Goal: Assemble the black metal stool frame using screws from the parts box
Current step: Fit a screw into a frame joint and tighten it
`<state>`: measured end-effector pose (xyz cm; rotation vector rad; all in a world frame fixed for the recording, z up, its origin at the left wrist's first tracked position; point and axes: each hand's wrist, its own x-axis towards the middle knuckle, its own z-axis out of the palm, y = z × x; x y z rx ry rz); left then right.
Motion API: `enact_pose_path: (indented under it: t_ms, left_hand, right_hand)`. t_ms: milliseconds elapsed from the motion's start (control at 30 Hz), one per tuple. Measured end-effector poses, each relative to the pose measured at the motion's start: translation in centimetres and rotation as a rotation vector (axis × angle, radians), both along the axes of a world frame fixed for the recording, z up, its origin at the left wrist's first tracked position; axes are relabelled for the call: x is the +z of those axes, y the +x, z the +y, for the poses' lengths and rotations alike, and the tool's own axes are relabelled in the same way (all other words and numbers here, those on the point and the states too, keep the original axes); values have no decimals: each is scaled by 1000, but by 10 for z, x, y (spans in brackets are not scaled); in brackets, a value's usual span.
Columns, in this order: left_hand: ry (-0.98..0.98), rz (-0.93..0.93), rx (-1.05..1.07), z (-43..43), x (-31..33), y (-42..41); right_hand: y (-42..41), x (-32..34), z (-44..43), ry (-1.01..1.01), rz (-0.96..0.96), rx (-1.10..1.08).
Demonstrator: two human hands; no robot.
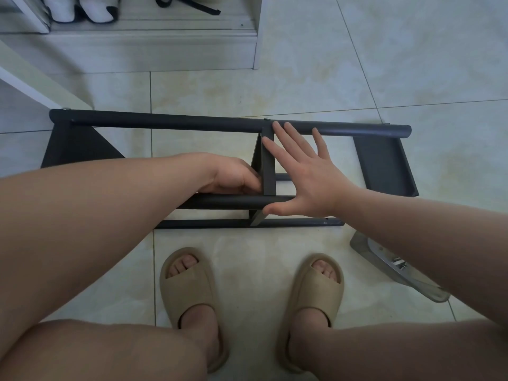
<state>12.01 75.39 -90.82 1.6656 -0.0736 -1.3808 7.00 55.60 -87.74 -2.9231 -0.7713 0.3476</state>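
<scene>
The black metal stool frame [176,122] lies on its side on the tiled floor in front of my feet, its long tubes running left to right. A flat crossbar [268,166] joins the far tube to the near tubes at the middle. My left hand [233,176] reaches in behind the near tube beside that crossbar, fingers curled and partly hidden by it. My right hand [305,174] lies flat and spread on the frame, fingertips on the far tube, thumb at the near tube. A clear parts box [384,262] with metal pieces sits on the floor under my right forearm.
My feet in beige slippers [189,295] stand just short of the frame. A white shoe shelf [154,48] with shoes stands at the back left, and a white panel edge [24,81] slants in at the far left. Open tiled floor extends to the right.
</scene>
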Motion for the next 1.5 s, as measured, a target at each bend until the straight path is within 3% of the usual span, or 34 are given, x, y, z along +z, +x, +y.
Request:
enact_pose_path:
  t_ms: [633,700,833,1000,1133,1233,1367,1500]
  left_hand:
    - [-100,118,58,1,3,1]
    - [-33,54,14,5,8,4]
    - [395,-323,-300,19,30,2]
    - [438,-125,-349,41,69,-11]
    - [600,-409,-536,30,80,-31]
    - [701,-580,-522,19,77,-45]
    - [694,-857,-202,30,94,-39]
    - [749,-1095,-59,41,90,-35]
  right_hand:
    - [2,-4,-3,17,-3,11]
    - [4,-3,-3,2,18,13]
    - [5,4,-3,-18,100,-8]
    - [-8,22,-10,-45,213,-13]
    - [-20,31,-9,-188,326,-112]
    - [-20,40,-6,-326,315,-96]
    - [-8,54,-8,-157,58,-192]
    - [4,48,-6,-123,-208,-216]
